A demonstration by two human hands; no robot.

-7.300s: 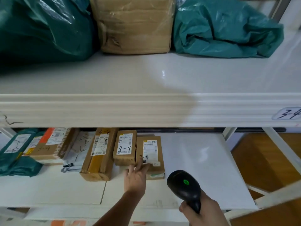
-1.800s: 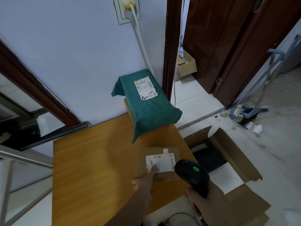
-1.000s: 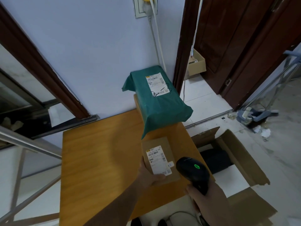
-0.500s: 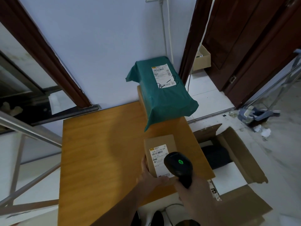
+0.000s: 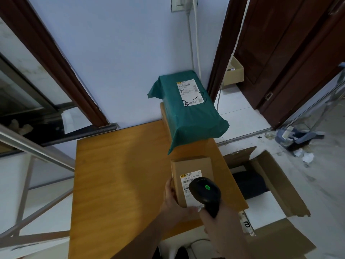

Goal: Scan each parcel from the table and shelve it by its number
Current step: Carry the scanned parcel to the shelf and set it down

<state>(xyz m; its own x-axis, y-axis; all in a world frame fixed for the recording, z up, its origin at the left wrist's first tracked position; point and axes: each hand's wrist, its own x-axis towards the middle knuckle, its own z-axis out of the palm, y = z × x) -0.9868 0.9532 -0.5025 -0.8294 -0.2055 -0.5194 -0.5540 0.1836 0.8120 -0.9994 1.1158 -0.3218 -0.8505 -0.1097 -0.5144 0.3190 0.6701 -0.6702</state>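
Left hand point(image 5: 172, 200): grips small cardboard parcel point(image 5: 193, 176) over worktop point(image 5: 119, 174). Right hand point(image 5: 222, 225): clasps black scanner point(image 5: 205, 192) above parcel label. Open floor carton point(image 5: 280, 186): dark item inside.

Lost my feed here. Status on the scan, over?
Left hand grips small cardboard parcel on table. Right hand holds scanner over its label. Green parcel waiting behind. Nothing blocking.

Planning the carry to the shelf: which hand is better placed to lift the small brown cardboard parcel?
Left. The left hand already grips the small brown cardboard parcel; the right hand holds the black handheld scanner.
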